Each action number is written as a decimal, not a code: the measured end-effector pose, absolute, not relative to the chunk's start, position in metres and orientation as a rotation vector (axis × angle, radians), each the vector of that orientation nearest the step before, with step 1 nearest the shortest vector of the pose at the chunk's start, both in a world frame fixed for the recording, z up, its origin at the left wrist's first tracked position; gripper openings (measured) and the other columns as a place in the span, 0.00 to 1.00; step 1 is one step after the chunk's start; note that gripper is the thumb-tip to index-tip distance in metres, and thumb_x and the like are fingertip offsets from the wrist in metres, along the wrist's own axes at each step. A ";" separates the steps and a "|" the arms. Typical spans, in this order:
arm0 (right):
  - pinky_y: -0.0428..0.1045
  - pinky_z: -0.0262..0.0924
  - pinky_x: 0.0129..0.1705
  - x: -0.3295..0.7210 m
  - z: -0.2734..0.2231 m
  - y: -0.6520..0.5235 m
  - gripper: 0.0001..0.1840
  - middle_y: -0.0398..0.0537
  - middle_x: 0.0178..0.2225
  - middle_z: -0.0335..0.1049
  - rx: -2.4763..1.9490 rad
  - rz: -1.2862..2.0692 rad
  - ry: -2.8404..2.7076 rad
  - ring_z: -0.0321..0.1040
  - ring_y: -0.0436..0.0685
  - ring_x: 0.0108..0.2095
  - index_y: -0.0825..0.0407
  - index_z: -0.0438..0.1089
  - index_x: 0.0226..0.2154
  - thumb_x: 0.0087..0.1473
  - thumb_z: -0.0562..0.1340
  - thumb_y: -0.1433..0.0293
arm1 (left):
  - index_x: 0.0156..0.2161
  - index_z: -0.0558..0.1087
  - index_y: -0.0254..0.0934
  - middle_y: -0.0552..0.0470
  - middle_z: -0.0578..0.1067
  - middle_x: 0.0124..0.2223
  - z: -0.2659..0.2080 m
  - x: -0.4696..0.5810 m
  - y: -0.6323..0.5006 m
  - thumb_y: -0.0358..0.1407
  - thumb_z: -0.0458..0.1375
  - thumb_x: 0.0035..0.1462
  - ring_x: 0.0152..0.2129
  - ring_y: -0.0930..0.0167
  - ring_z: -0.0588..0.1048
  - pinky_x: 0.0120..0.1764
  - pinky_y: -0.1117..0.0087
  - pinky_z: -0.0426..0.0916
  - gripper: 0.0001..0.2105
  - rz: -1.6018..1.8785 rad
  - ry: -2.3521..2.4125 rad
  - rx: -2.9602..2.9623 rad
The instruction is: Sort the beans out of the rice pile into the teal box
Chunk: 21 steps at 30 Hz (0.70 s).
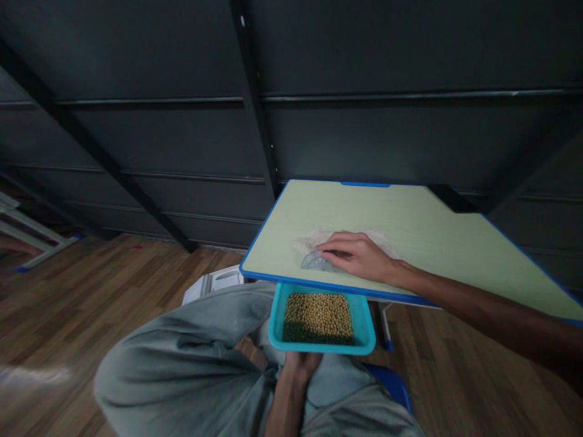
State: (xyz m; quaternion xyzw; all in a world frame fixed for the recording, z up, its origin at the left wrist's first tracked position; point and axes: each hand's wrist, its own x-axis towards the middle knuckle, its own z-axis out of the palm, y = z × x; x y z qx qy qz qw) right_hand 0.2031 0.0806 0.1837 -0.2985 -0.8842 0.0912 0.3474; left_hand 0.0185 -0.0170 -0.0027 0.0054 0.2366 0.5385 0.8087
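Note:
My right hand (357,255) is closed around a clear plastic protractor (313,261), which stands on the light green desktop (319,203). Close around that hand, a thin heap of small white grains (310,241), looking like rice, is spread on the desk. Below the near desk edge, over my lap, my left hand (303,363) holds up a turquoise tray (365,328) from underneath; its fingers are hidden. Inside the tray lie yellow soybeans (321,312), with small dark green beans (296,332) along the near side.
A blue rim (259,233) borders the desk. A black flat object (452,198) lies at its far right. Dark panels (182,139) rise behind the desk. My legs (191,358) are under the tray. A blue seat (392,385) shows at lower right, above wooden flooring (59,315).

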 end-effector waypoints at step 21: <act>0.51 0.62 0.39 0.225 0.189 0.105 0.10 0.47 0.37 0.75 -1.084 0.076 -1.923 0.69 0.54 0.36 0.49 0.75 0.42 0.59 0.59 0.69 | 0.53 0.71 0.44 0.49 0.81 0.42 -0.015 0.017 -0.015 0.35 0.51 0.61 0.38 0.66 0.79 0.47 0.63 0.72 0.17 1.125 0.557 0.029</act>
